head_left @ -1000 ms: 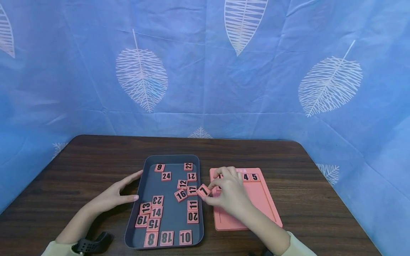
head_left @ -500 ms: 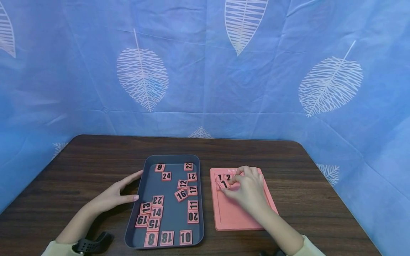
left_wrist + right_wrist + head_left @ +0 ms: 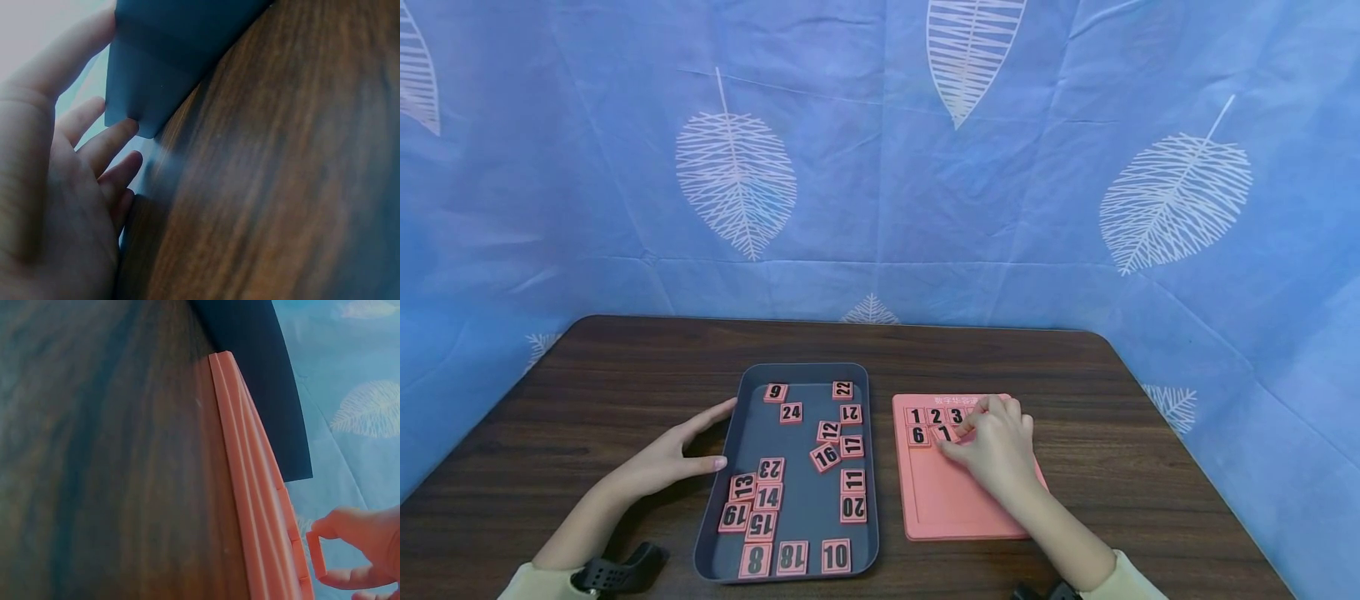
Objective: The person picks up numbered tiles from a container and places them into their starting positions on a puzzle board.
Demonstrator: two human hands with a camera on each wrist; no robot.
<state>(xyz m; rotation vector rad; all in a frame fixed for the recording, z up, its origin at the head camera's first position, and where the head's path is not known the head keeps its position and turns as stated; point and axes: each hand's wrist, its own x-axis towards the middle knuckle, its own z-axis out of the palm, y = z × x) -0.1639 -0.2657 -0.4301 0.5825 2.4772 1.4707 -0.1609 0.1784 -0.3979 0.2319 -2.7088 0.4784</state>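
Observation:
My right hand [image 3: 997, 447] pinches a pink number tile marked 7 [image 3: 945, 433] between thumb and fingers, tilted over the pink board [image 3: 962, 500]. The 7 sits just right of the 6 tile [image 3: 918, 436] and under the row with 1, 2 and 3 [image 3: 955, 416]. In the right wrist view the pinched tile [image 3: 316, 555] shows edge-on beside the board's raised rim [image 3: 240, 462]. My left hand [image 3: 662, 454] has its fingers spread, with thumb and fingertips at the left edge of the dark grey tray [image 3: 812, 517]. In the left wrist view those fingers [image 3: 103, 147] lie along the tray's outer wall [image 3: 162, 62].
Several loose number tiles lie in the tray at various angles, among them 16 [image 3: 825, 457], 24 [image 3: 791, 412] and 10 [image 3: 836, 556]. Tray and board stand side by side on a dark wooden table [image 3: 1112, 467]. A blue leaf-print cloth [image 3: 880, 167] hangs behind.
My right hand has carried the 7 tile from the tray's right edge rightward over the board, past the 6, uncovering tiles 1, 2, 3 and 6. The left hand has stayed at the tray.

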